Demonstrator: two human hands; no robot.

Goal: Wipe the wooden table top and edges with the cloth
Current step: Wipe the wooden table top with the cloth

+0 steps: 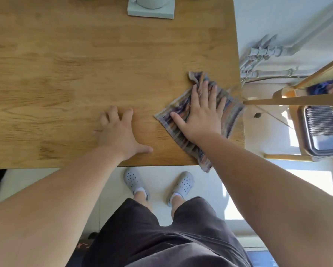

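The right hand [202, 114] presses flat, fingers straight, on the cloth [198, 120] at the table's [65, 74] near right corner. The left hand [119, 132] braces, fingers spread. Top wiping is in hand; next, likely the right edge.

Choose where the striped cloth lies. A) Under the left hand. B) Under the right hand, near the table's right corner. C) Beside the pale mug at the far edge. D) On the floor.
B: the right hand lies flat on the cloth, close to the near right corner of the wooden table.
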